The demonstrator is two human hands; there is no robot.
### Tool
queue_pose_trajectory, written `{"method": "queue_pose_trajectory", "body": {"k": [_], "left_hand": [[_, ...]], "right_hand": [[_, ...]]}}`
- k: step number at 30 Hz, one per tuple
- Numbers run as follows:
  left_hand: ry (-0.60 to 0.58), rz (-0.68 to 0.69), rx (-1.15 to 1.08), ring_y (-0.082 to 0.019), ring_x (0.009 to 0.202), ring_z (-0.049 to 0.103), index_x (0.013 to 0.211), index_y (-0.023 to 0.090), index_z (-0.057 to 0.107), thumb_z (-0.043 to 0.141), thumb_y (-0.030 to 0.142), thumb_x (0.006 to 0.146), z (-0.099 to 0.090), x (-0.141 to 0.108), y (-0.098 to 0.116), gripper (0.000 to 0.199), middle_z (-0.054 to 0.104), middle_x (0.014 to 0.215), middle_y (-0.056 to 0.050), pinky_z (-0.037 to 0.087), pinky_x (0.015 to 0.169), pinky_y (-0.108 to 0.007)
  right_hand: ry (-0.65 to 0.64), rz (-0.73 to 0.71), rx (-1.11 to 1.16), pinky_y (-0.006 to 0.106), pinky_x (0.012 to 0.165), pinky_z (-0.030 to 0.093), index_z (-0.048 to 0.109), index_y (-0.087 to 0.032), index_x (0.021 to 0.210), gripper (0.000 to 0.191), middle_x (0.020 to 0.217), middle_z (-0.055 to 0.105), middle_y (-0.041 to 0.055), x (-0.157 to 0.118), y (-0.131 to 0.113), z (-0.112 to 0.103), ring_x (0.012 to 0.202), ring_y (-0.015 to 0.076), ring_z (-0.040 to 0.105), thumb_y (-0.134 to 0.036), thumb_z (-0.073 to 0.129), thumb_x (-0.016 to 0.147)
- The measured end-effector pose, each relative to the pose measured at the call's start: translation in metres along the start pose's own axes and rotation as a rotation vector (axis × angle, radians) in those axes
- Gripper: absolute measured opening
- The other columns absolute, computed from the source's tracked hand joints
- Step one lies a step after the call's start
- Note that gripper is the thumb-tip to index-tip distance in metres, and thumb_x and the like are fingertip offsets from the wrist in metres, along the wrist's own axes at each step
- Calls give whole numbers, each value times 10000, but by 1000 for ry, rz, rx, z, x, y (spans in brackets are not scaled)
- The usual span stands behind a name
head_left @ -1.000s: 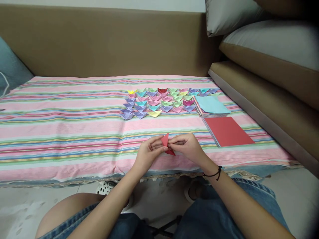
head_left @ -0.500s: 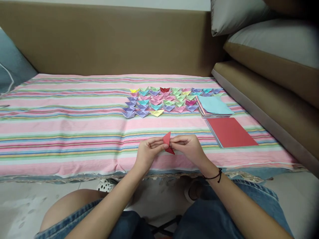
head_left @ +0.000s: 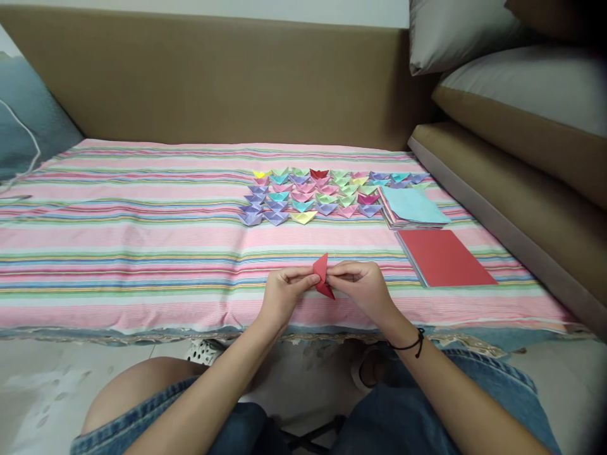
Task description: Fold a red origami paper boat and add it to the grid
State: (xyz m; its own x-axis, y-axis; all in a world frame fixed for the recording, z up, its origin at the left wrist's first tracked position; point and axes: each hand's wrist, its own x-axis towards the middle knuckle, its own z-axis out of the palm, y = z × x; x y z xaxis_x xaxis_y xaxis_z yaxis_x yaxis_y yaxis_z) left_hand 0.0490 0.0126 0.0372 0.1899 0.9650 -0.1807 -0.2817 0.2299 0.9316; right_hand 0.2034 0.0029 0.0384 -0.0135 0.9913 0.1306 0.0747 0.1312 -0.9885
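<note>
Between my two hands is a red folded paper boat (head_left: 321, 268), turned so its pointed ends face away from me and toward me. My left hand (head_left: 285, 292) pinches it from the left, thumb on top near its middle. From the right, my right hand (head_left: 363, 285) grips its other side with thumb and fingertips pressed together; the fingertips partly hide that side. Beyond my hands, rows of small folded paper boats (head_left: 303, 217) in purple, pink, green, blue, yellow and red lie on the striped cloth (head_left: 142, 240).
To the right lie a stack of light blue-topped paper squares (head_left: 415, 205) and a red-topped paper stack (head_left: 446, 258). A brown backrest (head_left: 213, 82) stands behind the cloth. Cushions (head_left: 526, 88) are piled at the right. The cloth's front edge hangs just above my knees.
The red paper boat stays in both hands, its near tip tilted slightly to the right. My fingers have shifted a little on it. The whole view has moved slightly.
</note>
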Motion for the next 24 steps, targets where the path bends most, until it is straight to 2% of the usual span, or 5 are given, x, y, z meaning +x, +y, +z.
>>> {"method": "queue_pose_trajectory", "body": {"k": [7, 16, 21, 24], "left_hand": [[10, -17, -13, -157, 569, 650, 696, 138, 741, 841, 277, 478, 1, -1, 3, 278, 723, 628, -42, 535, 653, -291], [45, 3, 8, -147, 545, 630, 640, 135, 724, 839, 301, 476, 1, -3, 3, 260, 703, 588, -39, 527, 599, -269], [82, 13, 18, -137, 522, 614, 625, 136, 696, 836, 322, 477, 1, -3, 2, 276, 690, 577, -30, 516, 564, -259], [77, 42, 25, -131, 522, 605, 621, 134, 678, 828, 338, 494, 1, -3, 2, 283, 679, 577, -24, 509, 561, -255]], "right_hand": [[-22, 68, 62, 303, 611, 556, 731, -202, 650, 54, 692, 719, 28, 0, 1, 1, 646, 198, 672, -252, 732, 631], [-39, 136, 150, 332, 631, 585, 733, -200, 676, 164, 712, 725, 36, -1, -1, 3, 666, 219, 687, -334, 770, 588], [-96, 172, 169, 354, 719, 575, 739, -204, 727, 202, 817, 734, 50, 0, -2, 1, 753, 227, 690, -375, 753, 621], [-69, 198, 164, 374, 733, 568, 738, -193, 744, 243, 816, 737, 58, 0, -1, 2, 769, 244, 691, -370, 781, 583]]}}
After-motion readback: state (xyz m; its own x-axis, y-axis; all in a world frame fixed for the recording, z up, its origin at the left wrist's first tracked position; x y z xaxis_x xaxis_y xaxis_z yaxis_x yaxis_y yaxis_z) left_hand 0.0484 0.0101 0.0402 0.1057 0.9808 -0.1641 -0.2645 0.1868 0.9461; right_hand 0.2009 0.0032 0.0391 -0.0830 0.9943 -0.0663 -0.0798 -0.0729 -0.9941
